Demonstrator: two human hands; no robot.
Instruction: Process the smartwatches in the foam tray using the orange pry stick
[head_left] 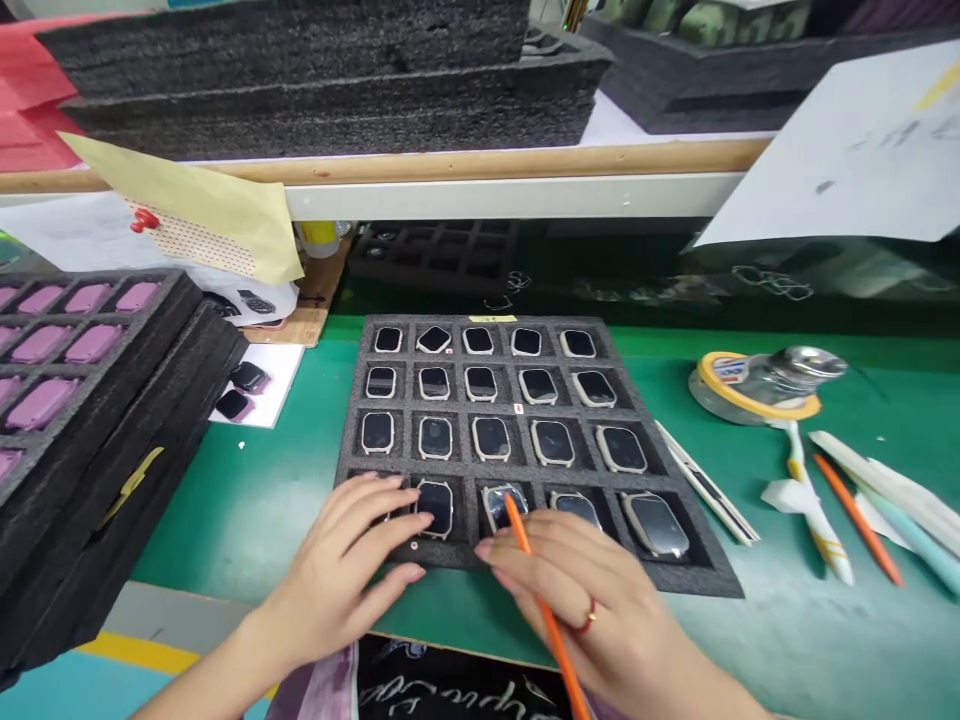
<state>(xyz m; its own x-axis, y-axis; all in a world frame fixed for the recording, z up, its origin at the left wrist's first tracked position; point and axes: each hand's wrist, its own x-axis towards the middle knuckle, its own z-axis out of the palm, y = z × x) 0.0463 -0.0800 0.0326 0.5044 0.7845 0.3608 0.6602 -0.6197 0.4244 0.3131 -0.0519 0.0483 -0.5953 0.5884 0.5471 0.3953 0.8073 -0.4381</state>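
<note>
A dark foam tray [465,480] lies on the green bench, with a watch case with a black screen in most of its pockets. My right hand [592,590] grips a slim orange pen-like stick [550,615], its upright tip over a watch [498,506] in the front row. The stick's exact kind is not clear, and I cannot tell whether it touches the screen. Spread over the tray's front left corner, my left hand [356,560] is open, fingertips by another watch [436,508]. The fingers hide the front-left pocket. My right hand partly covers one more watch [576,508].
Stacked foam trays [169,400] with purple pieces stand at left. To the right lie a tape roll [750,385] with a metal-topped jar, a toothbrush [814,500], another orange stick [859,520] and tweezers [705,480]. A shelf edge [480,195] crosses above the bench.
</note>
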